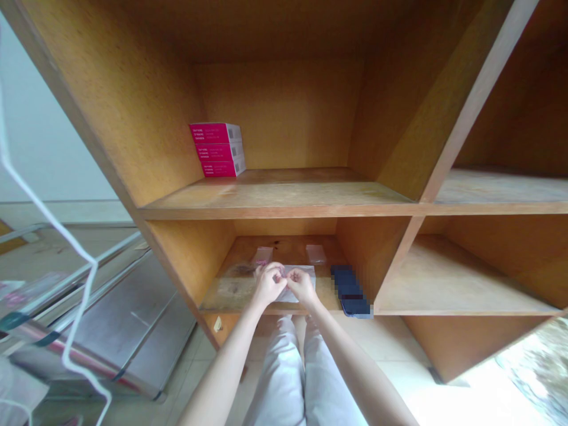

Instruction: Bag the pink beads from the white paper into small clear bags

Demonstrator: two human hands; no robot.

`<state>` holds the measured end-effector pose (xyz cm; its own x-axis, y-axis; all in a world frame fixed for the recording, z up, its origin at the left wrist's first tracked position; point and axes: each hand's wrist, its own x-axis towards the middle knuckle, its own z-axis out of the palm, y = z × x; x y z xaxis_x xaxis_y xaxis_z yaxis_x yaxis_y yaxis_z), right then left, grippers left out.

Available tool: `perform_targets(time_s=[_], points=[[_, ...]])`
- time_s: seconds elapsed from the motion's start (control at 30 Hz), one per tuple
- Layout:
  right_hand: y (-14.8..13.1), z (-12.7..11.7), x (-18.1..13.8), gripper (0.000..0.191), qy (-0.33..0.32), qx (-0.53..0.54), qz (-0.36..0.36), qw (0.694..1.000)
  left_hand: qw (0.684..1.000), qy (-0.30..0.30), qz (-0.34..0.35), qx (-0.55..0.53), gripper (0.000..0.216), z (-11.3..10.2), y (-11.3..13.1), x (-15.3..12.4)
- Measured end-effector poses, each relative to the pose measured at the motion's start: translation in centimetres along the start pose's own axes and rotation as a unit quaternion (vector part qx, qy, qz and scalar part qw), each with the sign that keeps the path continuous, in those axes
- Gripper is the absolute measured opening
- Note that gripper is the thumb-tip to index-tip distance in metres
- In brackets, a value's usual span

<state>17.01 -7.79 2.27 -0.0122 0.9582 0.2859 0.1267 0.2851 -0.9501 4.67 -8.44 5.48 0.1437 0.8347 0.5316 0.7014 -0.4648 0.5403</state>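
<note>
My left hand (268,284) and my right hand (301,285) meet over the lower shelf, fingertips pinched close together. Between them is something small and purplish, too small to name. Beneath both hands lies a whitish sheet (306,272), partly covered by them. Just behind my left hand is a small clear plastic bag (264,254) with tiny pink bits in it. Beyond my right hand lies another clear packet (316,254), its contents not visible.
A dark blue, pixelated object (350,290) lies at the lower shelf's right front. Three stacked pink boxes (217,151) stand on the upper shelf (288,192). A white cable (86,296) hangs at the left, before a metal-framed rack (133,313). Wooden dividers (399,266) bound the compartment.
</note>
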Motion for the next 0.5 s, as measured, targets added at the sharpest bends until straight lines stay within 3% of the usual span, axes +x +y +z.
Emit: perform_targets(time_s=[0.3,0.5], points=[[-0.47,-0.17,-0.41,0.013,-0.045,-0.001,-0.136,0.990,1.000,-0.009,0.004,0.004,0.011,-0.25,0.06,-0.04],[-0.64,-0.41,-0.21,0.016,-0.084,-0.022,-0.153,0.984,0.999,-0.022,0.011,-0.031,0.014,-0.01,-0.48,-0.27]])
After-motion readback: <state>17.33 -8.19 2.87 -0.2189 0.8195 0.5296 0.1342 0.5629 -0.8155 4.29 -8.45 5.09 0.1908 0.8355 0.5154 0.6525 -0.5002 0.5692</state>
